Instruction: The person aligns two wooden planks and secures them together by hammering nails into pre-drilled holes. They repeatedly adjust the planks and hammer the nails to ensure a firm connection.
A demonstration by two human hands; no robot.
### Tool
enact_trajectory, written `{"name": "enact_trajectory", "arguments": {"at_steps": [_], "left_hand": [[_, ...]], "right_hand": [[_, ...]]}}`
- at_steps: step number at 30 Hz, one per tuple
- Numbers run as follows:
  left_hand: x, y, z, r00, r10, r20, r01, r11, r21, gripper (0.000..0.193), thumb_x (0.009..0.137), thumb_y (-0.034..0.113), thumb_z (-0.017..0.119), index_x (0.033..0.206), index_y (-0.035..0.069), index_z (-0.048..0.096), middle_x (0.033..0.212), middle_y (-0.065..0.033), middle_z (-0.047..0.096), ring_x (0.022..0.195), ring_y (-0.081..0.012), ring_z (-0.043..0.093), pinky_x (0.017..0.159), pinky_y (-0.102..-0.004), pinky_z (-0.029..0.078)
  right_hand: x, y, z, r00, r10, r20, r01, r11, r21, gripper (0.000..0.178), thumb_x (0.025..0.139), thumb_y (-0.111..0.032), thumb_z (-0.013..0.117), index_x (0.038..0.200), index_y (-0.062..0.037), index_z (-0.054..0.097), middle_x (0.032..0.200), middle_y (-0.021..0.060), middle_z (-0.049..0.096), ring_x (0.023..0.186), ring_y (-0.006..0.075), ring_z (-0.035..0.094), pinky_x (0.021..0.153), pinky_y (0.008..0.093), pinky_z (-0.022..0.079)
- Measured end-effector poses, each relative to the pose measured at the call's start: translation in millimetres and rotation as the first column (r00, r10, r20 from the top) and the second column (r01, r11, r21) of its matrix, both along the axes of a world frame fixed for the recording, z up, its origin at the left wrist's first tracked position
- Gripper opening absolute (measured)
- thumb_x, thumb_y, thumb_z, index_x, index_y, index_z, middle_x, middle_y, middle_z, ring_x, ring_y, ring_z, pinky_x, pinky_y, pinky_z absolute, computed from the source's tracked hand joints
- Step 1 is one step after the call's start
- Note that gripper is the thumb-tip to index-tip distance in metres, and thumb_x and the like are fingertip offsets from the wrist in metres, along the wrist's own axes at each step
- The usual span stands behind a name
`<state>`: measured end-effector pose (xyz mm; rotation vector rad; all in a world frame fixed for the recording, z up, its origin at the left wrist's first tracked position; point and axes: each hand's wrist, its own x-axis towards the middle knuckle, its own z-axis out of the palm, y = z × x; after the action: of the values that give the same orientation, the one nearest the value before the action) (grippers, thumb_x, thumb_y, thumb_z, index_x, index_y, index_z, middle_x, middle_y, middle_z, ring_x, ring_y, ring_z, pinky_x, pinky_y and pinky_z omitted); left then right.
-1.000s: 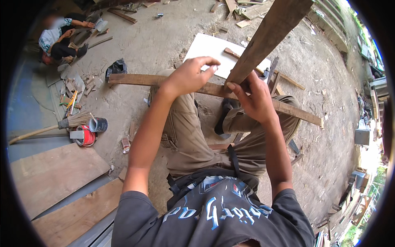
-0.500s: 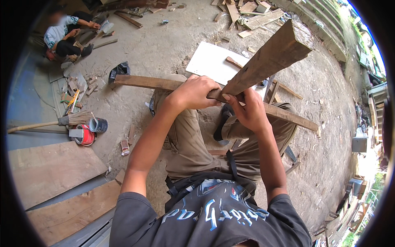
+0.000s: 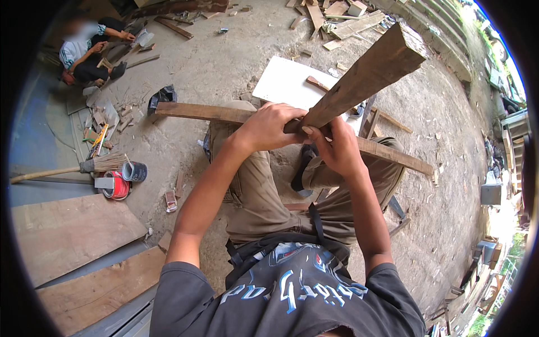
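A long wooden strip (image 3: 193, 111) lies crosswise above my knees. From its middle a thick wooden post (image 3: 370, 76) rises at a slant toward the far right, its lower end meeting the strip. My left hand (image 3: 274, 126) is closed over the strip, just left of that joint. On the other side, my right hand (image 3: 339, 150) is closed around the foot of the post, thumb pressed at the joint and fingers partly hidden behind the wood. How the two pieces are fitted is covered by my hands.
Beyond my knees lies a white board (image 3: 283, 78) with a wood-handled tool (image 3: 318, 84). To the left are a broom (image 3: 106, 163), a red bucket (image 3: 119, 185), a dark can (image 3: 135, 171) and wide planks (image 3: 73, 230). Wood scraps (image 3: 348, 25) litter the far ground. Another person (image 3: 84, 50) sits far left.
The post's upper end has tipped slightly, its top edge shifting a little away from me. Both hands keep nearly the same grip and place.
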<state>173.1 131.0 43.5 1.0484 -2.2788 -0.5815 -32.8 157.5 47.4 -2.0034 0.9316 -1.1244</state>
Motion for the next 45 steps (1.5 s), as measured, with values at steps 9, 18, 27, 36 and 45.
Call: {"name": "enact_trajectory", "arguments": {"at_steps": [9,18,27,36,45], "left_hand": [[0.3,-1.9,-13.7,0.996,-0.031,-0.078,0.027,0.998,-0.048,0.039,0.078,0.025,0.080,0.108,0.003,0.071,0.102,-0.0162,0.072,0.097,-0.0330,0.069,0.086,-0.0408,0.053],[5.0,-4.7,-13.8,0.997,-0.039,-0.061,0.039,0.999,-0.001,0.034,0.079,0.027,0.080,0.104,0.005,0.073,0.098,-0.0154,0.073,0.092,-0.0317,0.069,0.083,-0.0399,0.053],[6.5,-1.9,-13.4,0.995,-0.048,-0.083,0.038,0.992,-0.117,0.034,0.078,0.031,0.080,0.098,0.004,0.074,0.095,-0.0143,0.073,0.089,-0.0313,0.070,0.080,-0.0394,0.053],[5.7,1.3,-21.3,0.998,-0.006,-0.064,-0.002,0.993,-0.118,0.039,0.080,0.037,0.079,0.099,0.004,0.073,0.093,-0.0161,0.073,0.088,-0.0322,0.070,0.076,-0.0394,0.054],[4.5,-3.6,-4.9,0.998,-0.061,0.010,0.062,0.997,-0.051,0.046,0.079,0.040,0.081,0.103,0.003,0.073,0.095,-0.0157,0.073,0.085,-0.0294,0.072,0.075,-0.0372,0.057]], "right_hand": [[-8.7,1.2,3.4,0.997,0.029,-0.073,-0.026,0.999,0.046,0.037,0.089,-0.015,0.073,0.117,0.0001,0.055,0.102,0.0198,0.067,0.094,0.0401,0.066,0.080,0.0433,0.052],[-13.2,-0.2,24.3,0.955,-0.002,-0.298,0.008,1.000,0.017,0.054,0.081,-0.022,0.082,0.124,-0.0020,0.057,0.097,0.0175,0.066,0.090,0.0319,0.065,0.078,0.0395,0.052],[-23.1,-3.4,22.2,0.929,-0.012,-0.370,0.028,0.999,0.038,0.063,0.077,-0.027,0.085,0.129,-0.0030,0.057,0.091,0.0131,0.063,0.080,0.0247,0.058,0.073,0.0373,0.049],[-36.6,-0.1,-11.1,0.978,-0.150,-0.147,0.155,0.988,0.027,0.028,0.086,-0.025,0.078,0.092,-0.0009,0.065,0.078,0.0064,0.066,0.064,0.0181,0.058,0.056,0.0323,0.043],[-8.9,38.3,-126.3,0.548,-0.409,0.730,-0.310,0.711,0.631,0.026,0.096,-0.027,0.068,0.091,-0.0033,0.059,0.069,-0.0048,0.049,0.059,0.0041,0.042,0.051,0.0239,0.033]]}}
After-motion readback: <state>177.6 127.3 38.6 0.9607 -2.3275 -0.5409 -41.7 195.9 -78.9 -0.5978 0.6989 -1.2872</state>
